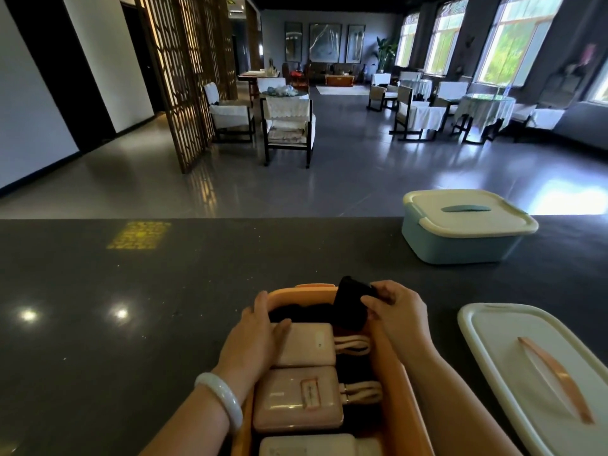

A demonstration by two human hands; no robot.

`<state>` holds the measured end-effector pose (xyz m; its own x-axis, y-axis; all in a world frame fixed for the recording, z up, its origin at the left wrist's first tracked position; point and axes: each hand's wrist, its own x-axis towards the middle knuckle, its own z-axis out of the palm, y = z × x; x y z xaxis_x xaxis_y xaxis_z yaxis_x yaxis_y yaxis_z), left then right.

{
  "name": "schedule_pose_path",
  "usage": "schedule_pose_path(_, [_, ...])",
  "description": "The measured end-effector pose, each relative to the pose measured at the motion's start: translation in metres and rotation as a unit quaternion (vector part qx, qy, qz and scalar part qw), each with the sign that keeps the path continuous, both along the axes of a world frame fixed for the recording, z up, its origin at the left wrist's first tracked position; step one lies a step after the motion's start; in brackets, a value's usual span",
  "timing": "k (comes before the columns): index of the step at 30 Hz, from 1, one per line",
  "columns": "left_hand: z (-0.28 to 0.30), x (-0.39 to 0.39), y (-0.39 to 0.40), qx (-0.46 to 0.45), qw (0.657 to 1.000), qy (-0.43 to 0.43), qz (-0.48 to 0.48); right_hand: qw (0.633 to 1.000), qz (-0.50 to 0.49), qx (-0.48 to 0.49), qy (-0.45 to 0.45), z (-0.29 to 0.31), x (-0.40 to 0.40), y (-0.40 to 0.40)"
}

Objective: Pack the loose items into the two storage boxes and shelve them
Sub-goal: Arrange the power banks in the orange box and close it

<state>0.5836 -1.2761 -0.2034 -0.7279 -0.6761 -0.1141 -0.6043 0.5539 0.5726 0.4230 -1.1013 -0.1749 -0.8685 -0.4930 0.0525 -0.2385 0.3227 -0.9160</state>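
Note:
An open orange storage box [411, 419] stands on the dark counter close to me. Several pale pink power banks [297, 401] with coiled cables lie in it, with dark items beneath and behind them. My left hand [255, 335] rests on the box's left rim, thumb on the far power bank [307, 343]. My right hand [393, 312] pinches a black pouch [350, 307] over the box's far right corner. The box's white lid with an orange handle [533, 373] lies to the right. A blue storage box [460, 238] with its white lid on stands at the counter's far right.
The dark counter [131, 307] stretches left with a yellow light patch on it. Beyond its far edge is a hall with chairs, tables, a wooden lattice screen and windows.

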Motion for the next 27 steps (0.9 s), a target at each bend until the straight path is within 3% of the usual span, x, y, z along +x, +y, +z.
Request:
schedule_pose_path(5, [0.000,0.001,0.001,-0.013,1.000,0.005,-0.002,0.997,0.032,0.063,0.013,-0.014,-0.006,-0.001])
schedule_pose_path(16, [0.002,0.002,0.005,-0.009,1.000,0.017,0.006,0.973,0.040,0.169,0.149,-0.029,-0.014,-0.006])
schedule_pose_path(27, [0.002,0.002,0.006,-0.030,0.999,0.003,0.012,0.924,0.116,0.303,0.205,-0.027,-0.017,-0.015])
